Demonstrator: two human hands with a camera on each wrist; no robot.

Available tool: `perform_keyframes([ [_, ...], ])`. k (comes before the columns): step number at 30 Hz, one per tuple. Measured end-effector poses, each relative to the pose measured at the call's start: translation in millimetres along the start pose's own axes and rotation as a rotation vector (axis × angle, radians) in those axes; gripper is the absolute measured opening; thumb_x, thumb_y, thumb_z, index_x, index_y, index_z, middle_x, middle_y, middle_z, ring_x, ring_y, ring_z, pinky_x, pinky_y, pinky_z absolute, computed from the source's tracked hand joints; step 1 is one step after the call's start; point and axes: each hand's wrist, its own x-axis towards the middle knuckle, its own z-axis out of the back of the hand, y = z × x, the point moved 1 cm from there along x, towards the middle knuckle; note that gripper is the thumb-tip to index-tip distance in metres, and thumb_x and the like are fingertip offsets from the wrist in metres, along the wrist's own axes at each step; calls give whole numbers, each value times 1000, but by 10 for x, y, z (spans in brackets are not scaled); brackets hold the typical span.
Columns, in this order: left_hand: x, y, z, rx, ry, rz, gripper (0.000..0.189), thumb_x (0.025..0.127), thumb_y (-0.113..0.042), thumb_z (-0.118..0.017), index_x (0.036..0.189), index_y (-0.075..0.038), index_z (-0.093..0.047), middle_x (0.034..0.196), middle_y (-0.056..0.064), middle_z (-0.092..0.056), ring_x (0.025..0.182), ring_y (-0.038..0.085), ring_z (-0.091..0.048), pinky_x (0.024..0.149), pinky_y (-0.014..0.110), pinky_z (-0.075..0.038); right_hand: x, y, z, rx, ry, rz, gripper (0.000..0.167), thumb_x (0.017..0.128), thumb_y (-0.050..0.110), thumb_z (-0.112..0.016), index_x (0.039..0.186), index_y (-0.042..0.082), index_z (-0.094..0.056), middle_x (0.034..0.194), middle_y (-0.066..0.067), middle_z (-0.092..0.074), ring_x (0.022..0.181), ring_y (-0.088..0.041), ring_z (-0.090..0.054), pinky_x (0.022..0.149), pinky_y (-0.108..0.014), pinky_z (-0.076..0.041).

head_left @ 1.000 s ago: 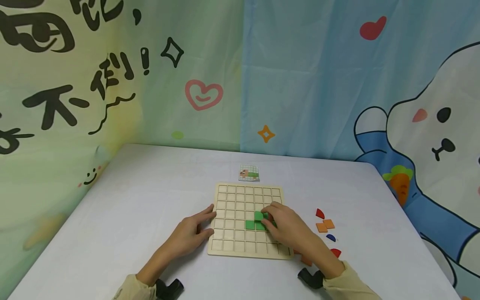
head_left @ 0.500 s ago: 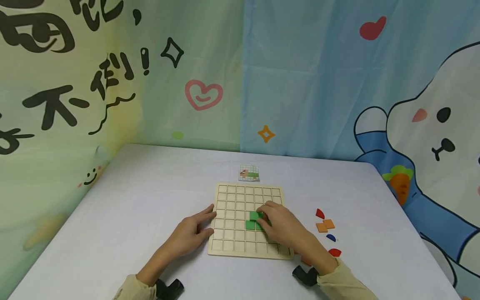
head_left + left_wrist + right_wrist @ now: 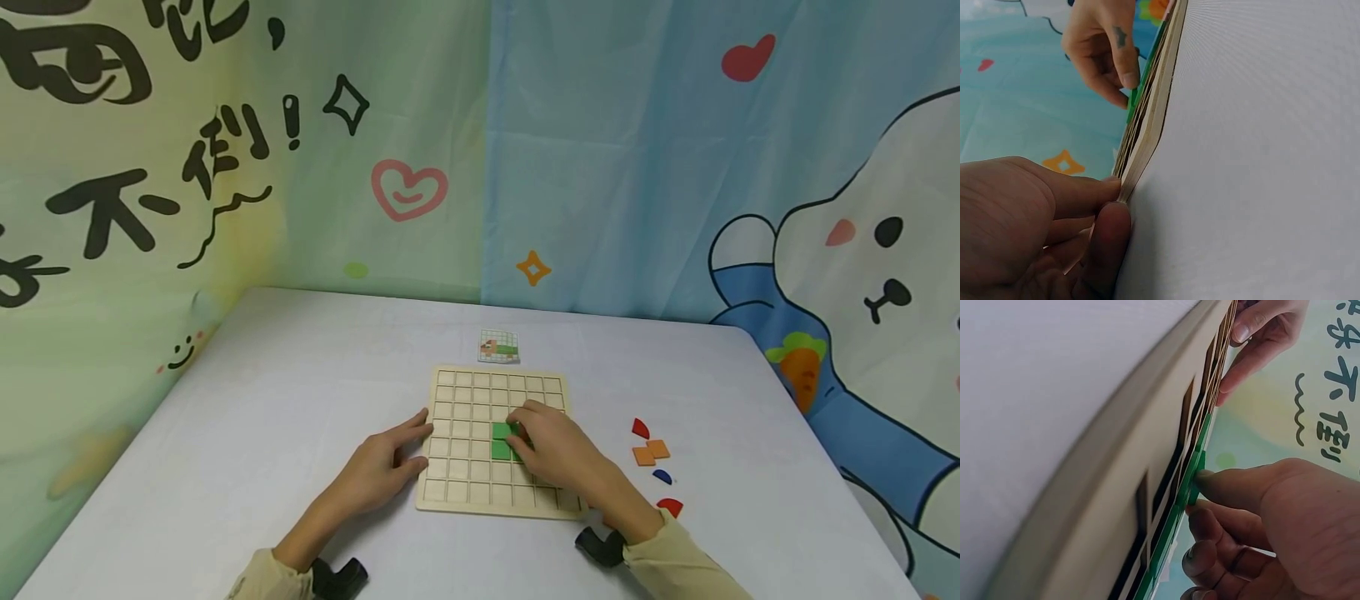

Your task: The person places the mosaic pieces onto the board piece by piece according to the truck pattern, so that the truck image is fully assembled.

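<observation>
A pale wooden grid board (image 3: 468,492) lies on the table. Along its left edge, the thumb and fingertips of my left hand (image 3: 382,467) touch the wood, spread apart. My right hand (image 3: 558,442) reaches over the board and pinches a small green square tile (image 3: 1197,478) between thumb and index finger. That tile is right at the grid surface, just above a row of green tiles (image 3: 500,451); my fingers cover part of the row. In the left wrist view, my left fingertips (image 3: 1113,187) sit at the board's edge.
A small picture card (image 3: 498,346) lies behind the board. To the right are orange squares (image 3: 643,456), red curved pieces (image 3: 670,506) and a blue half-round piece (image 3: 662,476). A printed cloth backdrop (image 3: 600,167) stands behind the white table (image 3: 300,375).
My right hand has slid to the left across the board, carrying the green tile to the column above the row's left end. My left hand has stayed at the board's edge.
</observation>
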Motion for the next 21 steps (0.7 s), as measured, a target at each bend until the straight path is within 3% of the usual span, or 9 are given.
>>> perform_keyframes([
  [21, -3, -10, 5, 0, 3, -3, 53, 98, -8, -73, 148, -1, -60, 166, 12, -47, 59, 0, -40, 58, 21, -42, 20, -1, -16, -12, 9, 6, 24, 99, 19, -75, 119, 5, -75, 101, -2, -70, 80, -10, -52, 74, -31, -51],
])
